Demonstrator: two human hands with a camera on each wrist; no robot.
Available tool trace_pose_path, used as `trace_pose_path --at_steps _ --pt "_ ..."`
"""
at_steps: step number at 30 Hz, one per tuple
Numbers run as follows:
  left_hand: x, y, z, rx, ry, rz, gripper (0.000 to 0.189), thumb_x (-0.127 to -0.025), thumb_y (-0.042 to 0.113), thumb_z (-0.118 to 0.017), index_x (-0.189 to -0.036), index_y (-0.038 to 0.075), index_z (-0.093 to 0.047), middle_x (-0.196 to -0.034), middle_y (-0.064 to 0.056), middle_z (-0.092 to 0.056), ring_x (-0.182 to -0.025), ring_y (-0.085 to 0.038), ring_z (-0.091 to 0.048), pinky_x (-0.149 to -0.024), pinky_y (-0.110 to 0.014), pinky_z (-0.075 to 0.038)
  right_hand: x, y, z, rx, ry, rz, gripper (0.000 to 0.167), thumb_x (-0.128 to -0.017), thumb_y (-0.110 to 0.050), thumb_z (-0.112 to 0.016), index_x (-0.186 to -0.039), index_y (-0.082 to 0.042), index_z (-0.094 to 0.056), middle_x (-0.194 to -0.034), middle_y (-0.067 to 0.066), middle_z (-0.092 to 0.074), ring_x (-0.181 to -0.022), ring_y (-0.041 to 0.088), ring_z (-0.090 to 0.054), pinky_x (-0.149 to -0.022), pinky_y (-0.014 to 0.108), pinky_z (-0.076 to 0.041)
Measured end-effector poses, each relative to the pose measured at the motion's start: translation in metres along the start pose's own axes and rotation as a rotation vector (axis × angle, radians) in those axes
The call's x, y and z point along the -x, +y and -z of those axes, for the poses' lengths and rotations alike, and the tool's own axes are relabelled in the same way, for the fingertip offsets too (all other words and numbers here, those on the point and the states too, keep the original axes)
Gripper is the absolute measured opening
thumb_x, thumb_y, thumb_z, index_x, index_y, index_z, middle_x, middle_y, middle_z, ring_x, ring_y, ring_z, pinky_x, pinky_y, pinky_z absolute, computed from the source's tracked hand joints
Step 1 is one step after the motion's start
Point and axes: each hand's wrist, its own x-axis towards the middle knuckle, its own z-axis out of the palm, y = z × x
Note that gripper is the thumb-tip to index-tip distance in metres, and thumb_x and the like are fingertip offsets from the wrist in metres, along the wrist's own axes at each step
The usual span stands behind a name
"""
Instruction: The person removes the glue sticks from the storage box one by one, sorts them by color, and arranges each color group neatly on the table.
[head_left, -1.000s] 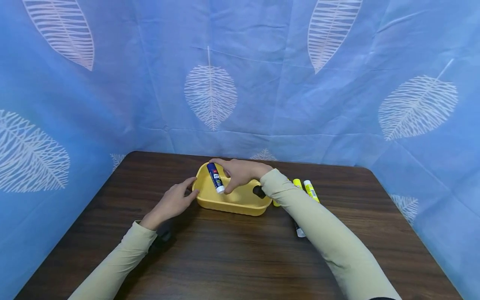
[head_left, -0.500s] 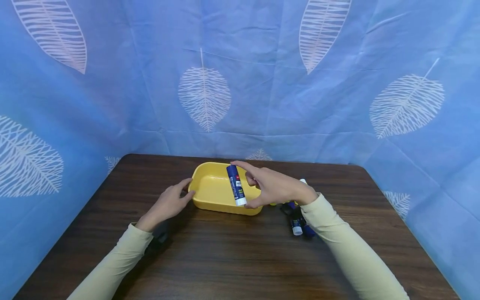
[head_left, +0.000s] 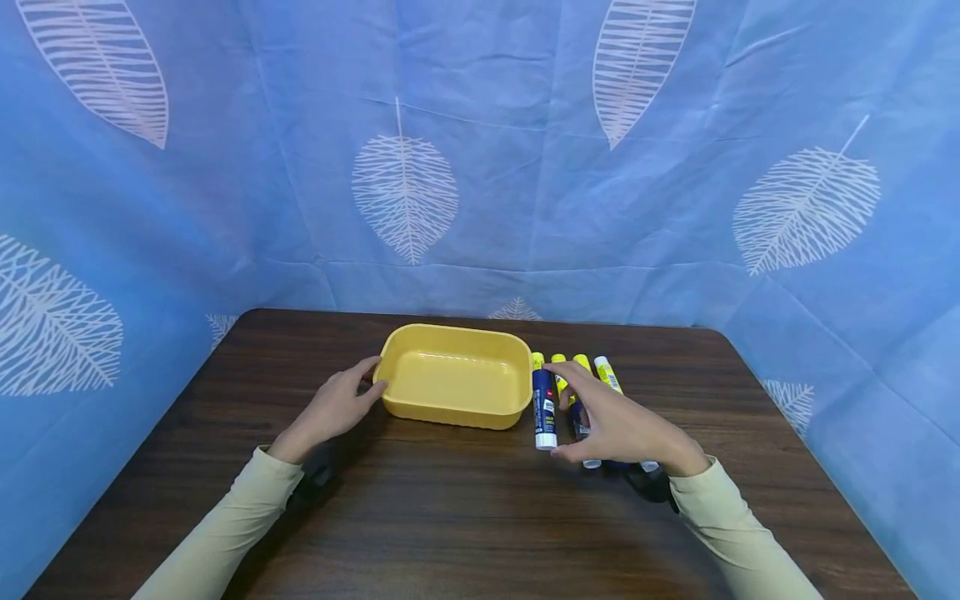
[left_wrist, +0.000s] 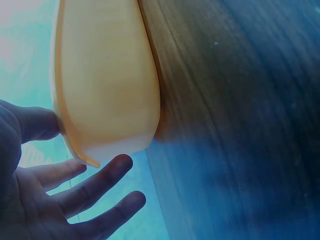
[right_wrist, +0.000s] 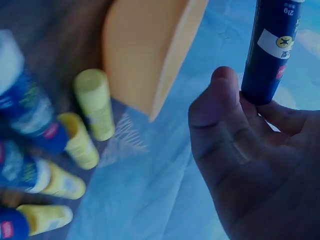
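Observation:
My left hand (head_left: pixel 332 410) holds the left end of the yellow plastic tray (head_left: pixel 453 414) by its rim. In the left wrist view two digits touch the rim (left_wrist: pixel 56 65), while the other fingers (left_wrist: pixel 92 192) spread away from it. A dark blue glue stick (head_left: pixel 544 410) with a white end is in my right hand (head_left: pixel 630 421), pinched end to end between thumb and finger, just right of the tray. The right wrist view shows the same glue stick (right_wrist: pixel 270 55) raised off the table. Several other glue sticks lie under and behind this hand, partly hidden.
A row of yellow glue sticks (head_left: pixel 607 372) lies right of the tray, with blue ones (head_left: pixel 579 421) nearer the front. The dark wooden table (head_left: pixel 450 517) ends at the back against a blue cloth (head_left: pixel 487 167) with white leaf prints.
My right hand has carried the blue glue stick from above the tray to its right side, over the other glue sticks. My left hand stays at the tray's left end.

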Motion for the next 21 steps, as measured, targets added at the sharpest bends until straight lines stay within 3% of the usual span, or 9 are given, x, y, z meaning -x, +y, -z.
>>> trace_pose_path --at_steps 4,11,13,21 --pt "0.0 0.0 -0.001 -0.001 -0.005 0.01 0.058 -0.107 0.029 -0.054 -0.155 0.0 -0.039 -0.132 -0.021 -0.062 -0.112 -0.032 -0.06 -0.093 -0.052 -0.052 0.009 0.01 -0.002 0.026 0.007 -0.068 0.108 -0.076 -0.037 -0.091 -0.159 -0.019 -0.024 -0.116 0.007 -0.052 -0.106 0.026 -0.053 -0.079 0.035 -0.054" --pt "-0.001 0.0 -0.002 -0.006 -0.005 0.021 0.057 -0.106 0.029 -0.054 -0.154 0.0 -0.04 -0.131 -0.02 -0.062 -0.109 -0.03 -0.06 -0.093 -0.051 -0.052 0.01 0.025 -0.006 0.161 -0.017 -0.164 0.107 -0.074 -0.048 -0.09 -0.158 -0.017 -0.03 -0.139 0.007 -0.053 -0.117 0.026 -0.058 -0.094 0.046 -0.054" --pt "0.0 0.0 -0.002 -0.003 -0.005 0.023 0.057 -0.106 0.028 -0.055 -0.154 0.0 -0.039 -0.131 -0.02 -0.062 -0.109 -0.03 -0.059 -0.094 -0.052 -0.052 0.008 0.029 -0.007 0.192 -0.039 -0.181 0.107 -0.074 -0.051 -0.089 -0.156 -0.017 -0.032 -0.139 0.007 -0.054 -0.118 0.025 -0.059 -0.097 0.048 -0.053" --pt "0.0 0.002 -0.001 0.006 -0.004 0.019 0.057 -0.107 0.028 -0.054 -0.154 0.0 -0.039 -0.131 -0.019 -0.062 -0.111 -0.031 -0.059 -0.094 -0.052 -0.052 0.005 0.034 -0.016 0.289 -0.107 -0.136 0.091 -0.073 -0.053 -0.089 -0.145 -0.018 -0.046 -0.131 0.004 -0.058 -0.11 0.019 -0.056 -0.094 0.045 -0.052"
